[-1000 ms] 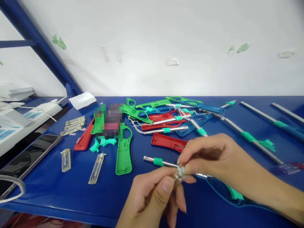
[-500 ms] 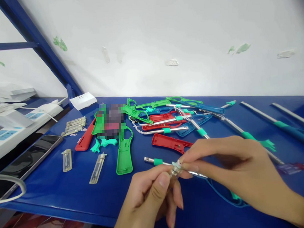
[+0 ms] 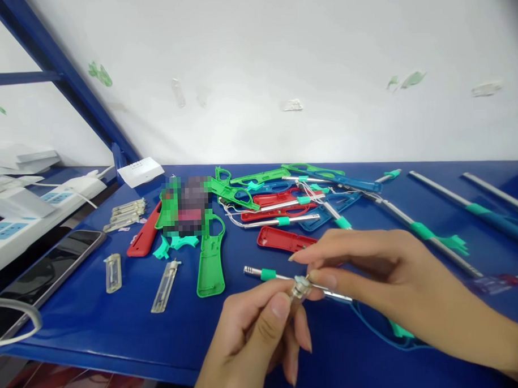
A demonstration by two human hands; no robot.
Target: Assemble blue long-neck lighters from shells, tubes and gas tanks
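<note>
My left hand [image 3: 264, 329] is closed, thumb and forefinger pinching a small clear lighter fuel tank [image 3: 299, 293] with its pale valve end up. Most of the tank is hidden behind the fingers. My right hand [image 3: 372, 280] meets it from the right. Its thumb and a finger close together at the valve, while the forefinger is raised and stretched above. Whatever lies between those fingertips is too small to make out. Just behind the hands lies a metal lighter tube [image 3: 255, 272] with a green collar, and beyond it a red handle shell [image 3: 281, 238].
Two similar clear tanks [image 3: 113, 274] [image 3: 165, 288] lie left of a green handle shell [image 3: 210, 269]. Several more tanks [image 3: 126, 213] lie near a phone [image 3: 53, 275] and a power strip [image 3: 42, 207]. Coloured shells and metal tubes cover the back. A screwdriver [image 3: 495, 283] lies right.
My right forefinger has lifted off the valve and stretched out to the left. The right thumb stays by the tank's top, and the left hand keeps its hold.
</note>
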